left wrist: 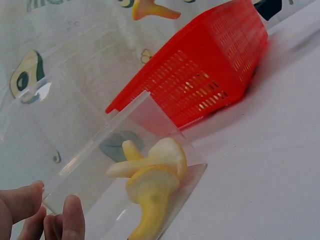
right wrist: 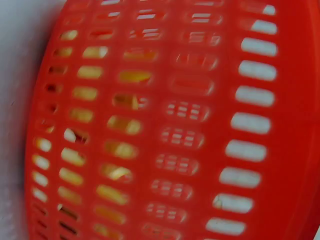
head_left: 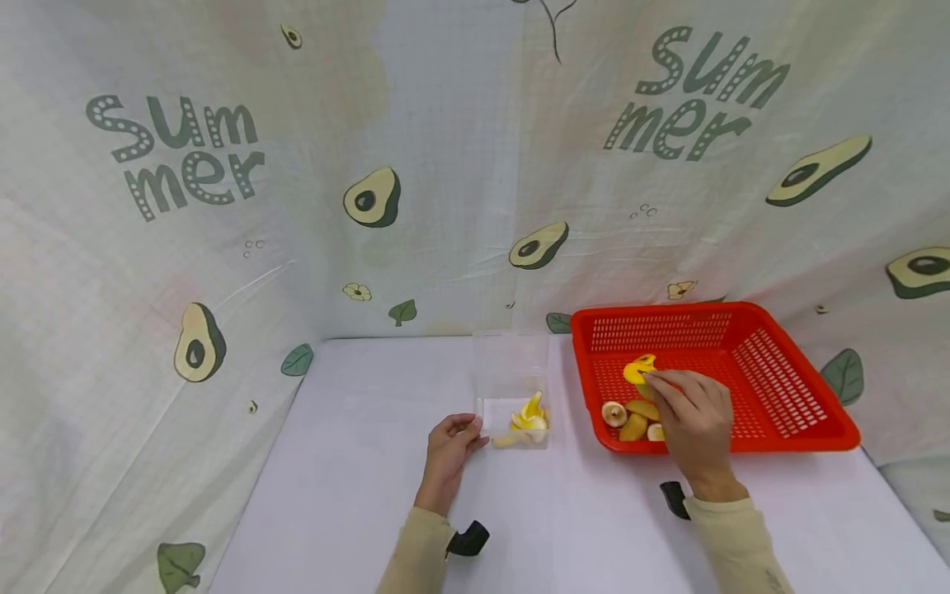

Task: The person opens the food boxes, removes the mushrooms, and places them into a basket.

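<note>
My right hand [head_left: 693, 425] pinches a yellow mushroom [head_left: 637, 371] above the left part of a red plastic basket [head_left: 787, 388]. The same mushroom [left wrist: 155, 10] hangs over the basket rim in the left wrist view. Below that hand, several brown and pale mushrooms [head_left: 633, 426] lie in the basket. My left hand [head_left: 449, 454] holds the left edge of a clear plastic box [head_left: 493, 408] between thumb and fingers. Yellow mushrooms with pale stems [left wrist: 155, 185] lie inside the box, and its clear lid [head_left: 510, 353] stands open at the back. The right wrist view hides the right hand.
A white cloth [head_left: 356, 462] covers the table, and a printed curtain [head_left: 445, 148] hangs behind and at the sides. The basket's slotted wall [right wrist: 200, 150] fills the right wrist view. Box and basket stand a small gap apart.
</note>
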A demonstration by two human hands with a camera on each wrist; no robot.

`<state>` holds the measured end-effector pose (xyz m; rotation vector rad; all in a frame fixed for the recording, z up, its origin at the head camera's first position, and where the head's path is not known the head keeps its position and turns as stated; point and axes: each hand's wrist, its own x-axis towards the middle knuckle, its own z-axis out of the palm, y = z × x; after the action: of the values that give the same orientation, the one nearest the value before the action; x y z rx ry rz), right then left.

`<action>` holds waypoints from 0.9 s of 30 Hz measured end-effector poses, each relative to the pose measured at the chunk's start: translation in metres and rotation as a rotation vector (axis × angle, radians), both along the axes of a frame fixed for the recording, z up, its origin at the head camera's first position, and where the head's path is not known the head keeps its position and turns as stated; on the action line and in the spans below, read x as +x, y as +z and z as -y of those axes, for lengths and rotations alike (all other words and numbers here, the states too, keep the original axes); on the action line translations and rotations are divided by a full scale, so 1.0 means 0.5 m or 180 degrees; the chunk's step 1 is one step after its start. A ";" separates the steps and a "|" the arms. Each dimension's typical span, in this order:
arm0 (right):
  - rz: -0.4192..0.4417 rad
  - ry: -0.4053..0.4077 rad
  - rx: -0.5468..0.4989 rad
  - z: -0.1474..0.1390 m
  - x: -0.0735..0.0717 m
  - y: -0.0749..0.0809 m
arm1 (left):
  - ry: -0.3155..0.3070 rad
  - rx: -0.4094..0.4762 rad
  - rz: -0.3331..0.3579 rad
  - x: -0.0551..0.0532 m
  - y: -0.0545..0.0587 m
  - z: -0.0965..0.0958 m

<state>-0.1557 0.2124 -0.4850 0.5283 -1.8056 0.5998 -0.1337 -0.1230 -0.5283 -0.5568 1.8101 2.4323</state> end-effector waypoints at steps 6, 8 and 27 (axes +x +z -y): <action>0.0515 -0.0082 0.0117 -0.023 0.008 -0.014 | 0.0011 -0.0019 0.0028 0.003 0.000 0.002; 0.0616 -0.0054 0.0125 -0.024 0.011 -0.017 | 0.0017 -0.0027 0.0034 0.004 -0.003 0.002; 0.1037 0.0547 0.0508 0.059 0.025 -0.025 | 0.0042 -0.0079 0.0015 0.000 0.000 -0.003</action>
<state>-0.1433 0.1829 -0.4974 0.7326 -2.1428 0.6930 -0.1335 -0.1217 -0.5283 -0.5777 1.8430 2.4180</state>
